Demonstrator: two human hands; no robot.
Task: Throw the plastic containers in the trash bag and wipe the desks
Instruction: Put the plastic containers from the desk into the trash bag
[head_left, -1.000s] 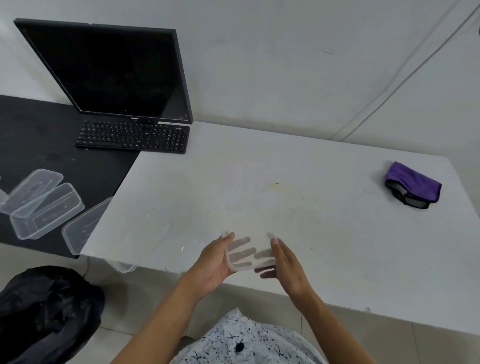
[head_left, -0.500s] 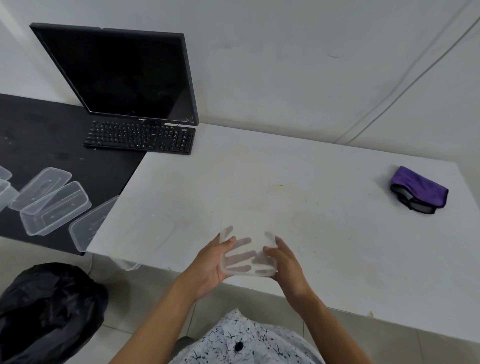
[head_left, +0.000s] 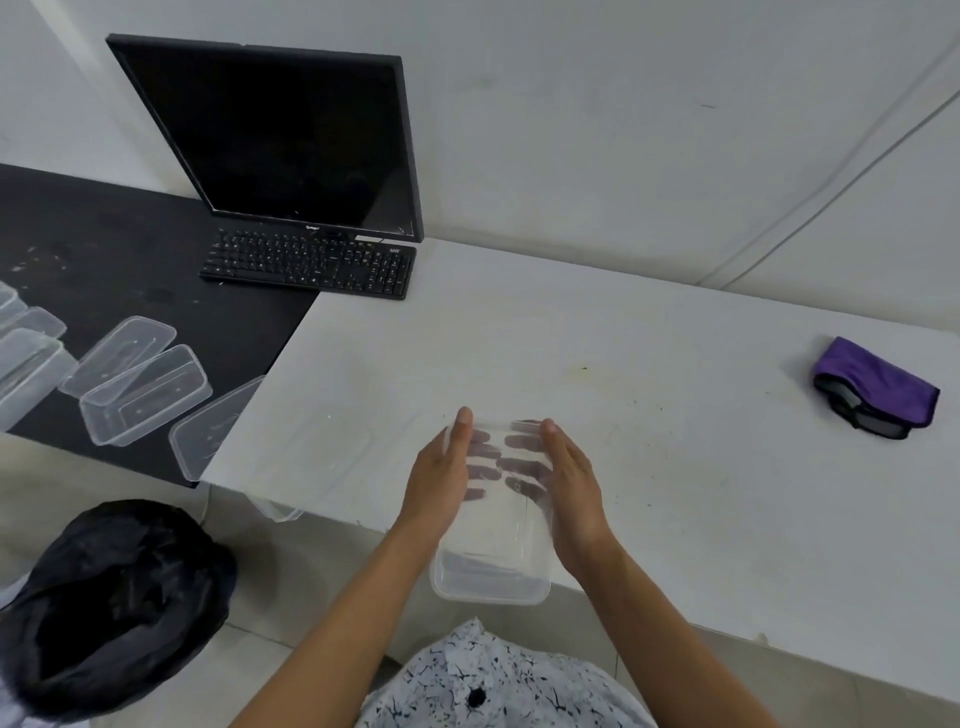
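Head view: left hand (head_left: 440, 480) and right hand (head_left: 574, 496) cradle clear container (head_left: 493, 564) from underneath.

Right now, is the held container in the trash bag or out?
Out: left hand and right hand hold the plastic container over the white desk; the trash bag lies apart.

Cropped by the left edge: clear containers (head_left: 23, 358). Partly tucked beneath the white desk (head_left: 675, 493): perhaps another tub (head_left: 275, 512).
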